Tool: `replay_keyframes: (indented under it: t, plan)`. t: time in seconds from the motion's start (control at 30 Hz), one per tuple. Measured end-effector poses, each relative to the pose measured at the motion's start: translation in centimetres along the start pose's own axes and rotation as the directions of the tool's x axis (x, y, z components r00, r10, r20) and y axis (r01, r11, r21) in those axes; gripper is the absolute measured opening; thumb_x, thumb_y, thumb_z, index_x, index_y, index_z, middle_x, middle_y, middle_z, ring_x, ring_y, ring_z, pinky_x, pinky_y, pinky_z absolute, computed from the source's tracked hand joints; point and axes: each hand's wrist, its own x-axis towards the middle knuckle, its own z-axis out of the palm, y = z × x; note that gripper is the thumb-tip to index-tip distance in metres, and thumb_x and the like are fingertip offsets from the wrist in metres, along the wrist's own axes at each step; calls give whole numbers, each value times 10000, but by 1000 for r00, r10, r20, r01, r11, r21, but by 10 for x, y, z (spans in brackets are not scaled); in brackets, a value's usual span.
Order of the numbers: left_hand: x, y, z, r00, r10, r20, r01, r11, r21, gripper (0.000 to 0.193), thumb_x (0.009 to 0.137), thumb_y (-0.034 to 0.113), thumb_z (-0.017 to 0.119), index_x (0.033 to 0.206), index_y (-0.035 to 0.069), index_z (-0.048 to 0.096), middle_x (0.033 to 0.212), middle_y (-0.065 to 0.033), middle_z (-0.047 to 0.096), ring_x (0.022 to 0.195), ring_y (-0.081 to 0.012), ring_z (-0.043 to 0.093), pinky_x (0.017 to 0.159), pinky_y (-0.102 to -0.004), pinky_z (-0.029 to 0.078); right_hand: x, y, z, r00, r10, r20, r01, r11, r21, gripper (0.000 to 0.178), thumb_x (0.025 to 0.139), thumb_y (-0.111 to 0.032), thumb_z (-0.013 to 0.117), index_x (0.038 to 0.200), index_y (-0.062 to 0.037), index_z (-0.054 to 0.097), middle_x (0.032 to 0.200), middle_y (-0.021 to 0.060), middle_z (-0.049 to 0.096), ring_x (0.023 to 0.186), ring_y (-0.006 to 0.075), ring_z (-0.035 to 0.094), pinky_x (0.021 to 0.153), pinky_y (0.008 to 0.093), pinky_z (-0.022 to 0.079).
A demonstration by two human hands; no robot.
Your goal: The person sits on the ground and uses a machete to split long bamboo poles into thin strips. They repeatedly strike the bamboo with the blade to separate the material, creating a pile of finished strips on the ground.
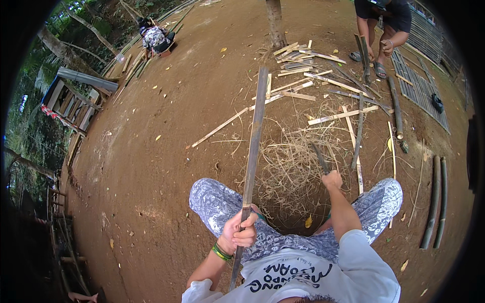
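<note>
Head view: a long bamboo strip (pixel 255 136) was gripped low by the left hand's (pixel 233 235) closed fingers, seemingly to leave its upper length free. A knife (pixel 319 157) was gripped in the right hand (pixel 332 180), pointed away from the body, presumably for safety. Beyond, shavings (pixel 288 161) were heaped; pale slats (pixel 343 115) were strewn farther off.

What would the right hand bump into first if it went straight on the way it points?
Probably the heap of shavings, which lies just ahead of the right hand and its knife, though the height between them is unclear.
</note>
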Motion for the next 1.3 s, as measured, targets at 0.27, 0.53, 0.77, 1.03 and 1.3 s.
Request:
replay_keyframes:
  t: [0.27,0.53,0.77,1.03,1.3]
  plan:
    - [22,20,-4,991,-47,129,42,998,38,500,1035,606,284,857,142,341,471,62,298,336,-37,315,300,-178,235,-13,8,26,996,-74,-41,76,996,52,403,791,-345,726,1041,-30,714,1028,203,721,986,369,695,883,461,554]
    - [50,35,16,1000,-17,-11,19,989,149,448,1056,554,288,917,138,380,503,52,300,364,-48,329,318,-189,259,-12,8,47,985,-167,-37,167,986,4,455,774,-369,762,1090,-48,700,1105,213,687,1075,371,661,919,464,537]
    - [102,86,73,863,474,-176,-152,575,804,259,1096,319,343,1075,108,493,603,13,408,410,-71,373,355,-212,323,-112,-108,-32,678,-699,228,311,554,772,503,1015,-443,533,1264,-16,624,1168,149,679,1138,242,625,973,386,487]
    - [210,123,122,605,788,115,-366,147,919,267,1082,290,431,1234,99,539,739,31,464,585,-54,430,493,-203,365,-263,-77,-119,319,-929,189,-76,174,982,373,1069,-288,463,1342,-36,496,907,41,622,789,107,631,684,260,522]
    - [245,67,155,737,598,315,-279,-155,948,483,1088,332,371,1470,36,392,1036,-88,625,959,-151,610,893,-328,505,-228,38,-246,775,-348,-528,613,209,762,331,1066,-255,468,1264,-25,600,641,-110,390,508,-2,336,433,205,245]
